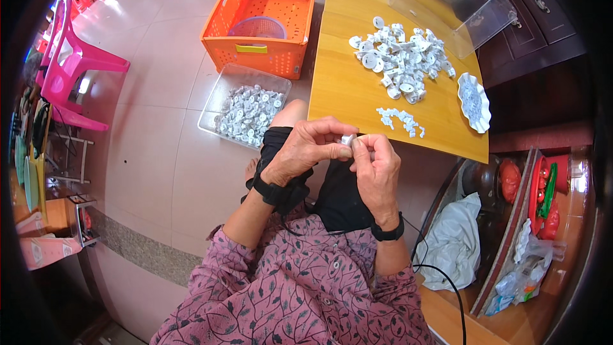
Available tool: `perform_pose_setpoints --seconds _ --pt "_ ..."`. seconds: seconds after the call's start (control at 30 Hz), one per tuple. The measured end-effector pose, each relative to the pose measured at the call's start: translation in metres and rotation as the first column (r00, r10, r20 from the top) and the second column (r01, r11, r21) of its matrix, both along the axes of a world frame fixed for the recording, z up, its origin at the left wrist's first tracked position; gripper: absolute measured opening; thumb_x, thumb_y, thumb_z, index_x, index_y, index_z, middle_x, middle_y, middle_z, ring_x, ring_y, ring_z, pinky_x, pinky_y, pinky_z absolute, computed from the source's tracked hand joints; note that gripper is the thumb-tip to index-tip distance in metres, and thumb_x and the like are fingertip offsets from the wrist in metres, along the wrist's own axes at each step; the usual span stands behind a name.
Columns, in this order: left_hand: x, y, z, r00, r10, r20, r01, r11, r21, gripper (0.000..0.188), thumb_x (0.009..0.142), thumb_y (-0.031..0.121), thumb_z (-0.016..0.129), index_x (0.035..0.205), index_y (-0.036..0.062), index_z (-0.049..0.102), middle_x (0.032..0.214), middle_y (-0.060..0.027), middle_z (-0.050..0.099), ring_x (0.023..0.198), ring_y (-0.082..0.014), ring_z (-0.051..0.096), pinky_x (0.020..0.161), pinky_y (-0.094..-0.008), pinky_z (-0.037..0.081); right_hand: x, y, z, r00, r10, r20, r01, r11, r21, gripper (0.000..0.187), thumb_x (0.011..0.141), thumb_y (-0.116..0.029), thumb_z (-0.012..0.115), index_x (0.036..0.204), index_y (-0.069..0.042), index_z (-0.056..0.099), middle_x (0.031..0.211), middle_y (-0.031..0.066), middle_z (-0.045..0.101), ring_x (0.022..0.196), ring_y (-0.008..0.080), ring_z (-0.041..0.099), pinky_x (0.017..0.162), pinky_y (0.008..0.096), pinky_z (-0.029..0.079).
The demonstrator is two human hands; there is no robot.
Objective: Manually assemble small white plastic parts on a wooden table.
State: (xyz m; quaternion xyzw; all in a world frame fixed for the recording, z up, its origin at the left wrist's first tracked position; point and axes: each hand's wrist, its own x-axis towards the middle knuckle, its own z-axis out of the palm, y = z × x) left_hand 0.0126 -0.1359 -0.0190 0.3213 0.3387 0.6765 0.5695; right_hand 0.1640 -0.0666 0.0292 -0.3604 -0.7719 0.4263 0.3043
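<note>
Over my lap, just off the table's near edge, a small white plastic part (347, 140) sits between my two hands. My left hand (305, 151) grips it from the left with thumb and fingers. From the right, my right hand (377, 169) pinches at the same part, its thumb and forefinger closed. Whether a smaller piece is in that pinch is hidden. A heap of white plastic parts with round faces (408, 57) lies on the yellow table (338, 57). Nearer to me are several tiny white pieces (400, 119). At the table's right edge is a scalloped white dish (483, 121) of small translucent bits.
A clear bin (209, 110) of similar white parts stands on the floor by my left leg. Behind it is an orange crate (239, 51) with a purple basket (281, 27) inside. A clear box (476, 32) rests at the table's far right. A pink chair (70, 70) stands left.
</note>
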Motion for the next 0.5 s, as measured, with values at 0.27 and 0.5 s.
perform_pose_setpoints --seconds 0.27,0.5 --pt "-0.0015 0.0013 0.0038 0.997 0.01 -0.079 -0.008 1.0 0.024 0.035 0.085 -0.003 0.072 0.12 -0.0018 0.066 0.105 -0.0033 0.065 0.093 -0.0106 0.064 0.081 -0.0241 0.054 0.0 -0.0017 0.0029 1.0 0.01 0.005 -0.01 0.999 0.052 0.013 0.095 -0.008 0.061 0.088 0.0 0.055 0.076 0.012 0.062 0.058 0.0208 0.061 0.052 0.0349 0.048" --pt "-0.0018 0.0006 0.0025 0.999 0.0 -0.032 0.0 1.0 -0.009 0.036 0.087 0.0 0.071 0.122 -0.0011 0.064 0.105 -0.0048 0.067 0.093 -0.0104 0.064 0.08 -0.023 0.054 -0.0029 -0.0045 0.0045 0.992 -0.003 -0.128 -0.017 0.988 -0.155 0.013 0.097 -0.009 0.06 0.092 0.002 0.056 0.081 0.0096 0.067 0.062 0.0112 0.064 0.054 0.0247 0.053"
